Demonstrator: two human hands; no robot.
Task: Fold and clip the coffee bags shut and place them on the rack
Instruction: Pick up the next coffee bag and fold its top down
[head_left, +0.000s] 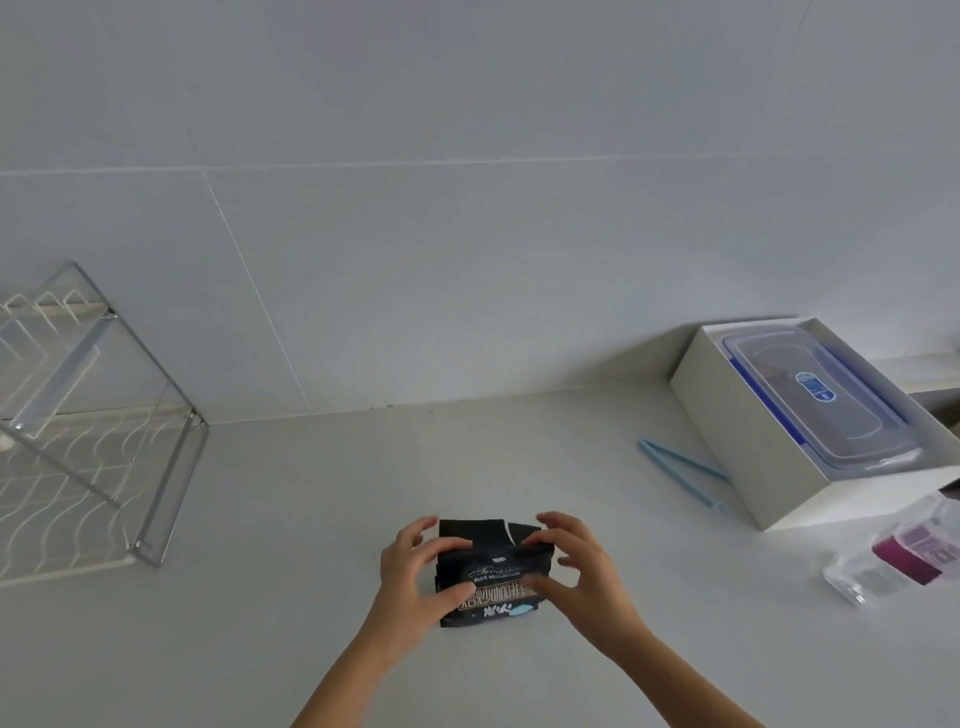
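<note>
A black coffee bag (493, 574) with white lettering stands on the white counter, near the front middle. Its torn top edge sticks up behind my fingers. My left hand (410, 571) grips the bag's left side, thumb across the front. My right hand (582, 566) holds the right side, fingers pressing the top down. A light blue sealing clip (680, 470) lies open on the counter to the right, apart from both hands. The wire rack (98, 431) stands at the far left against the wall.
A white box (769, 467) holding a clear container with a blue-trimmed lid (815, 395) sits at the right. A clear plastic pack with a magenta item (904, 556) lies at the right edge. The tiled wall runs behind the counter (337, 493).
</note>
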